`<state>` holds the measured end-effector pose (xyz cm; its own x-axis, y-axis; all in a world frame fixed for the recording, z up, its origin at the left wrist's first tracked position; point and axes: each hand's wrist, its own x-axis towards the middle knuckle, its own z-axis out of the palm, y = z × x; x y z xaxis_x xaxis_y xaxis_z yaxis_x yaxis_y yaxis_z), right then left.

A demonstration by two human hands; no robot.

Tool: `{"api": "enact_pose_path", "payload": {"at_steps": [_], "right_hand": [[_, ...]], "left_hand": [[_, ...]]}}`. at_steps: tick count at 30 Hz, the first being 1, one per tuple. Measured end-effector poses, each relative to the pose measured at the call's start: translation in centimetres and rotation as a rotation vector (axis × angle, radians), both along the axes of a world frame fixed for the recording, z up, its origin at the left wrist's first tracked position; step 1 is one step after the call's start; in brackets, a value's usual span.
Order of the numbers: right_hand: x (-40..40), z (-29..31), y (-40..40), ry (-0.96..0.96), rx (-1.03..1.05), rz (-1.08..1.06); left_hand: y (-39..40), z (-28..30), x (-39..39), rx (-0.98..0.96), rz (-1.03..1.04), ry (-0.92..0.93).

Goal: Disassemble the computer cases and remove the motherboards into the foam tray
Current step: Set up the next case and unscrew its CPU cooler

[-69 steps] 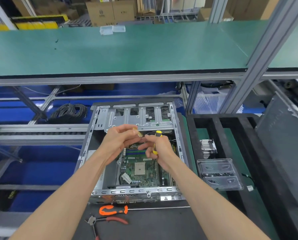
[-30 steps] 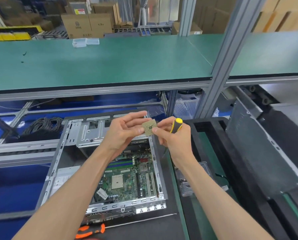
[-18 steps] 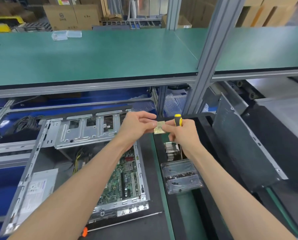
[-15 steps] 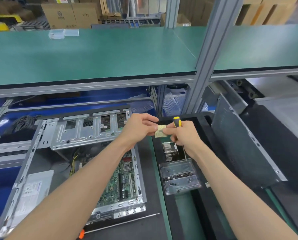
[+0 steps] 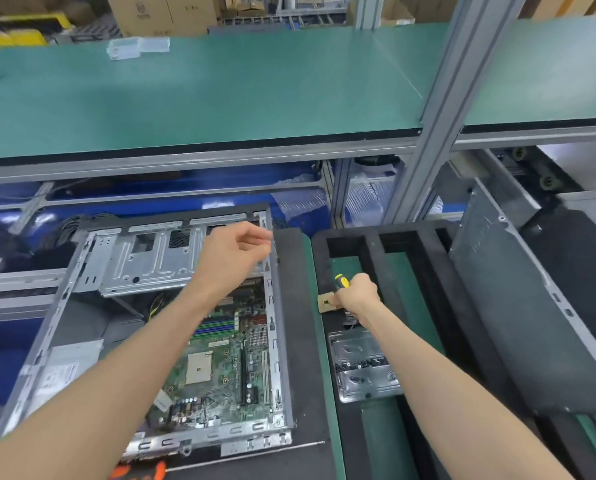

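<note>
Hands apart: your right hand (image 5: 357, 294) pinches a chip (image 5: 326, 302) and grips a screwdriver (image 5: 341, 281) over the foam tray (image 5: 372, 244); your left hand (image 5: 236, 251) hovers loosely curled, holding nothing, above the case (image 5: 282, 341).

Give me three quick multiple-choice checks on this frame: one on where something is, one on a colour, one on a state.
1. Where is the processor chip?
A. Seated in the motherboard socket
B. Pinched in the right hand over the black foam tray
C. On the upper green shelf

2. What colour is the screwdriver handle?
A. Yellow and black
B. All red
C. Blue and white

3. What state is the left hand in?
A. Gripping the chip
B. Pressing on the motherboard
C. Holding nothing, fingers loosely curled above the computer case

Answers:
1. B: the right hand holds the chip at the left edge of the foam tray, and the socket on the motherboard is bare.
2. A: a yellow handle with a black band sticks out above the right hand.
3. C: nothing sits between its fingers, over the computer case.
</note>
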<state>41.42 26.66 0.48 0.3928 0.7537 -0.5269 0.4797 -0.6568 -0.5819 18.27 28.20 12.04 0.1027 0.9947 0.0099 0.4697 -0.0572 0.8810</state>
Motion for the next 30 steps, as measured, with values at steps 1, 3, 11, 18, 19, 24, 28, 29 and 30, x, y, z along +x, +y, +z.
{"api": "enact_pose_path", "payload": {"at_steps": [1, 3, 11, 18, 19, 24, 28, 29, 30], "right_hand": [[-0.1, -0.2, 0.1, -0.001, -0.009, 0.009], [-0.6, -0.5, 0.5, -0.008, -0.015, 0.029], [-1.7, 0.1, 1.0, -0.337, -0.023, 0.174], [-3.2, 2.5, 0.2, -0.438, 0.103, 0.239], [-3.4, 3.3, 0.1, -0.438, 0.135, 0.237], [-4.9, 6.3, -0.5, -0.283, 0.232, 0.271], [-6.8, 5.4, -2.3, -0.181, 0.079, 0.339], [-7.2, 4.9, -3.0, -0.155, 0.049, 0.342], [-7.4, 4.4, -3.7, -0.123, 0.021, 0.34]], "left_hand": [[0.0, -0.2, -0.4, -0.009, 0.001, 0.002], [0.1, -0.7, -1.2, -0.027, -0.001, 0.0], [0.0, -1.6, -1.7, -0.039, -0.036, -0.002], [-0.3, -1.2, -3.9, -0.109, -0.091, 0.008], [-0.5, -1.2, -4.5, -0.116, -0.101, 0.015], [-1.5, -0.8, -9.0, -0.146, -0.074, 0.068], [-2.6, -0.5, -11.7, -0.189, -0.068, 0.097], [-2.9, -0.5, -12.1, -0.196, -0.071, 0.098], [-3.1, -0.4, -12.3, -0.202, -0.075, 0.099]]}}
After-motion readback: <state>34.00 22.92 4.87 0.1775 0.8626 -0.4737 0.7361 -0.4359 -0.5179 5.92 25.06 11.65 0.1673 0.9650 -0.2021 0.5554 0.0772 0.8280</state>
